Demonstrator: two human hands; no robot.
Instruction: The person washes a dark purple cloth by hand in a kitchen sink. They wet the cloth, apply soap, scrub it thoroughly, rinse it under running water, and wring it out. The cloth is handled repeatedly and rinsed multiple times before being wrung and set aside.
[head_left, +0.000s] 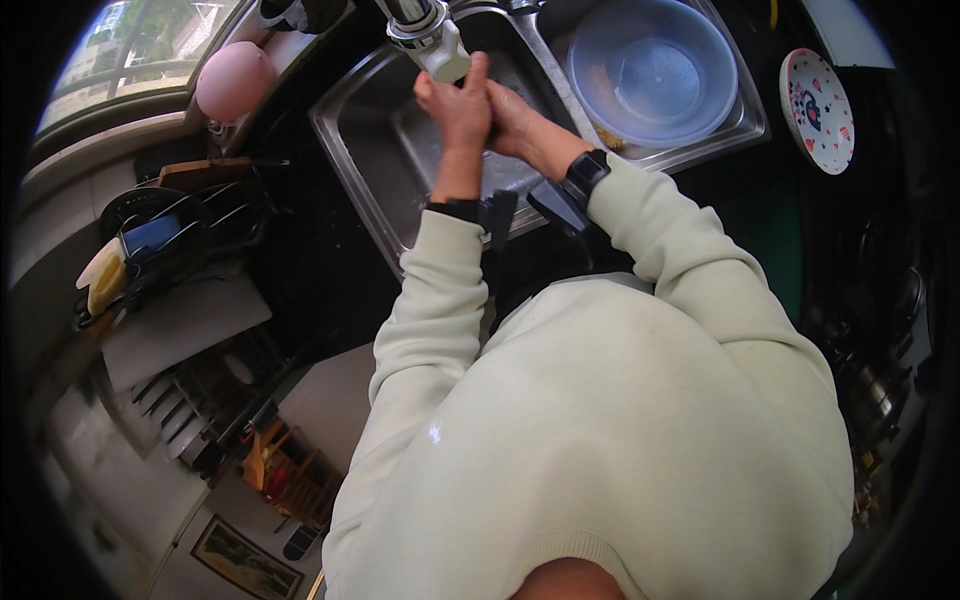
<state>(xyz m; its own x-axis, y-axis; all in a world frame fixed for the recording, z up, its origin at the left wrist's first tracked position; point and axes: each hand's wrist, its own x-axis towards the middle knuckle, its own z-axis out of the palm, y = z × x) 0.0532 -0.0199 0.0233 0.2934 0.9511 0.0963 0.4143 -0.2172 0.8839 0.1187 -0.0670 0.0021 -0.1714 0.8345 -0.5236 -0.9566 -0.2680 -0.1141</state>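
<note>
My left hand (459, 112) and my right hand (514, 124) are pressed together just below the white spout end (450, 60) of a chrome faucet (412, 16). They are over the left bowl of a stainless-steel sink (382, 142). The left hand partly covers the right, so the right fingers are mostly hidden. I see no object between them, but the palms are out of sight. A black band (456, 210) is on the left wrist and a black watch (589, 176) on the right. Some water drops show on the sink floor.
A translucent plastic basin (712, 90) fills most of the right sink bowl. A patterned plate (817, 112) with an elephant print lies to its right. At left are a pink round object (236, 81) by the window and a metal dish rack (225, 214).
</note>
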